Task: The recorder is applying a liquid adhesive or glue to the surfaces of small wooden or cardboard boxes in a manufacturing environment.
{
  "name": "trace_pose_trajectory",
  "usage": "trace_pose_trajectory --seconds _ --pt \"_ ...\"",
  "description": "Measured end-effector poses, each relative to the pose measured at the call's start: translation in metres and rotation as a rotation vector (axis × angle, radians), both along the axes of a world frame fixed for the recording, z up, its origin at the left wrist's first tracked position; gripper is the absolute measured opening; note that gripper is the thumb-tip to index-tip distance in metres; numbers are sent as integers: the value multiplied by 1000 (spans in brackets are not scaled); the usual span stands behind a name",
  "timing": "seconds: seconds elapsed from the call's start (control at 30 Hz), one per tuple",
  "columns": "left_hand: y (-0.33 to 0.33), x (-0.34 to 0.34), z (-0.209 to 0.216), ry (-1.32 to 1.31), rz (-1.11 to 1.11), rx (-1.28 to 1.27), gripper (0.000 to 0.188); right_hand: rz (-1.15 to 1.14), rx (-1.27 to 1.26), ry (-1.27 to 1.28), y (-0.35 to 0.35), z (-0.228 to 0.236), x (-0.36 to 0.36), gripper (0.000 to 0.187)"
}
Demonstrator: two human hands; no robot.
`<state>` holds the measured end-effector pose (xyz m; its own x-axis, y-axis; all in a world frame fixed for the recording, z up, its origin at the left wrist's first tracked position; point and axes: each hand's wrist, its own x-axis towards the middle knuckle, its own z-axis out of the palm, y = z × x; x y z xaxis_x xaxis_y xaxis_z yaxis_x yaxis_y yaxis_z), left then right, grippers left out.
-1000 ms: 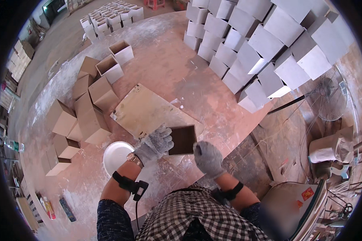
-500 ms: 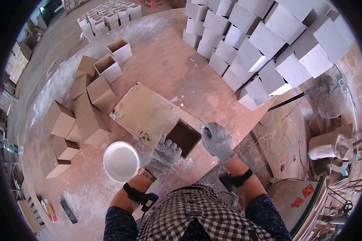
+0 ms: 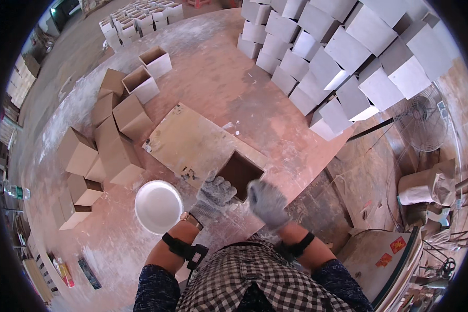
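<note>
1. Brown open-topped box [image 3: 238,174]: on tan board [image 3: 192,138], right end.
2. Left hand [image 3: 213,196], gray glove: board's near edge, fingers curled against box; can't tell if gripping.
3. Right hand [image 3: 268,204], blurred: board's right end, beside box; fingers, can't tell.
4. White bowl [image 3: 158,207]: near side of board.

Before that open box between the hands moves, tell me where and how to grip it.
Probably by the far rim of the box, pinched from the far side: its mouth faces up, and that edge is bare. The left hand overlaps the near-left edge; the right hand, blurred, overlaps the near-right edge.
</note>
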<state>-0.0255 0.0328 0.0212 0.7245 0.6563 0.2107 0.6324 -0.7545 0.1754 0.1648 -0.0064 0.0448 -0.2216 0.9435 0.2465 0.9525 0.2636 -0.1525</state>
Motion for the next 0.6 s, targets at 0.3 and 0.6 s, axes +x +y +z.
trace_pose_trajectory --seconds 0.3,0.6 --pt "-4 1 -5 -107 -4 -9 22 -583 -230 994 50 -37 98 29" --pt "-10 20 -23 2 -97 297 21 -695 -445 1781 -2 -46 93 11"
